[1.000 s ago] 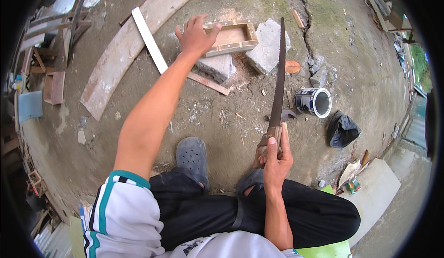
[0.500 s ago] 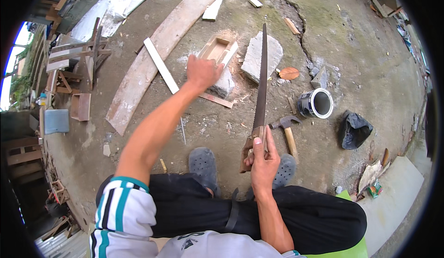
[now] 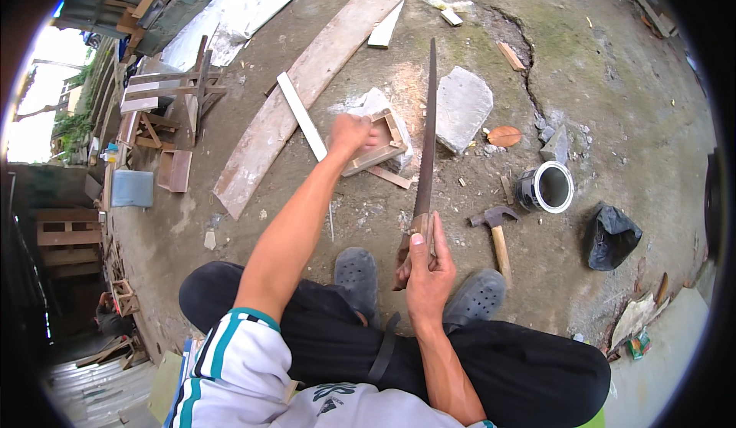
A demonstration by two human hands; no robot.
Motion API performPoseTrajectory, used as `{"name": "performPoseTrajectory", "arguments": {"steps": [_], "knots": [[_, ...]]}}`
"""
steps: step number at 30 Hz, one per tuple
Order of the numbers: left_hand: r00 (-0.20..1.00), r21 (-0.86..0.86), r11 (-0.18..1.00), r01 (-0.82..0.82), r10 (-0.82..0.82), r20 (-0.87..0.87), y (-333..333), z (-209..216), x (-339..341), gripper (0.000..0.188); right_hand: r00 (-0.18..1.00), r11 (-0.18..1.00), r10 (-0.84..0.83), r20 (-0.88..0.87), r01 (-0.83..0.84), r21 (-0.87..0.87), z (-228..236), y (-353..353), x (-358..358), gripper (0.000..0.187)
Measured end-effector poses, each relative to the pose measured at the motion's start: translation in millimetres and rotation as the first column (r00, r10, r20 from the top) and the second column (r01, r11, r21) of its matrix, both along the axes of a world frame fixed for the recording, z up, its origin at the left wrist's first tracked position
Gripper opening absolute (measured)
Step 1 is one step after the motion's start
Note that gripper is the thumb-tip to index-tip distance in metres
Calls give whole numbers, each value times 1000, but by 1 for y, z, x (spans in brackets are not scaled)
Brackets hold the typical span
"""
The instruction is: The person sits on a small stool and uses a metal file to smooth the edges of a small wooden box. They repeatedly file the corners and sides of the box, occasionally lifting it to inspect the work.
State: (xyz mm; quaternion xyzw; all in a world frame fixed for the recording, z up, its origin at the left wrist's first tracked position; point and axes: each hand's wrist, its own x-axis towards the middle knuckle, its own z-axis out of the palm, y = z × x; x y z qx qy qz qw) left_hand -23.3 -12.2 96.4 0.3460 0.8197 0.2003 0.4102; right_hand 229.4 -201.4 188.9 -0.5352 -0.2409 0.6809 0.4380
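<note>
My left hand (image 3: 353, 134) is closed on the left side of a small, shallow wooden box (image 3: 376, 158). The box lies tilted over a pale stone block (image 3: 373, 102), its hollow side up, and my fingers cover part of its rim. In my right hand (image 3: 428, 278) is a handsaw (image 3: 430, 133), gripped by its wooden handle. Its long dark blade points away from me, with the toothed edge to the left. The blade stands between the box and a flat grey stone slab (image 3: 464, 110), apart from the box.
A claw hammer (image 3: 498, 244) lies right of my shoes, near an open paint can (image 3: 546, 188) and a black plastic bag (image 3: 612, 236). A long plank (image 3: 307, 94) and a white strip (image 3: 300, 116) lie at the left. Sawdust and wood scraps are scattered around.
My left hand has brought the wooden box nearer to me and turned it, uncovering the far part of the stone block. The saw stays upright in my right hand. The view has shifted.
</note>
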Motion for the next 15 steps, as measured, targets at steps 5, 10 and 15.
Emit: {"name": "performPoseTrajectory", "arguments": {"steps": [5,10,15], "knots": [[465,-12,836,549,-318,-826,-41,13,-20,95,999,999,41,-9,-41,-27,-1,-1,-2,57],[468,-135,811,569,-454,-759,-64,-14,-20,122,973,987,111,204,-132,91,-30,-4,-4,53],[553,-67,811,581,-454,-699,-60,-30,-26,127,888,957,227,401,-279,76,-41,-5,-5,48]]}}
